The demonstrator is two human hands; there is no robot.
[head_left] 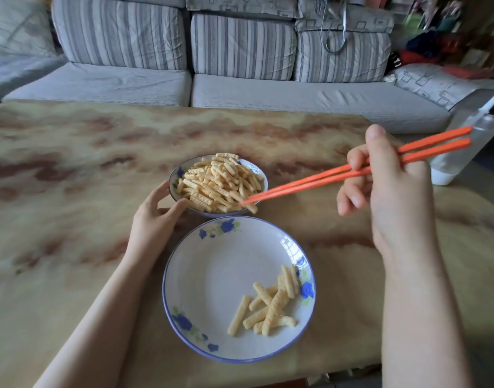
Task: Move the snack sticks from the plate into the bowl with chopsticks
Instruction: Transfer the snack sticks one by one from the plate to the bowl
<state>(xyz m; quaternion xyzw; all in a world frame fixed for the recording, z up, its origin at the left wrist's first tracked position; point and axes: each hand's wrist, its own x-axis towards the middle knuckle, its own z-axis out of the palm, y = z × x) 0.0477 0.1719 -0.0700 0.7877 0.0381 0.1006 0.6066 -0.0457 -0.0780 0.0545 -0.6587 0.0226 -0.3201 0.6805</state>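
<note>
bowl (257, 170) gripped at near rim by left hand (153, 217), grip curled round it. orange chopsticks (310, 182) pinched in right hand (386, 186), tips nearly pressed together at bowl's near-right edge. snack sticks (218, 183) heaped in bowl; leftover sticks (271, 303) clustered on right of plate (212, 275). advised: release made well inside rim, since one stick was seen overhanging edge; heap not to be nudged.

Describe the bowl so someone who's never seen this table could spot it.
On the marbled table before the striped sofa stand two white, blue-flowered dishes. The bowl is the farther, smaller one, held by the left hand. Unlike the nearly bare plate, it is heaped with snack sticks.
</note>
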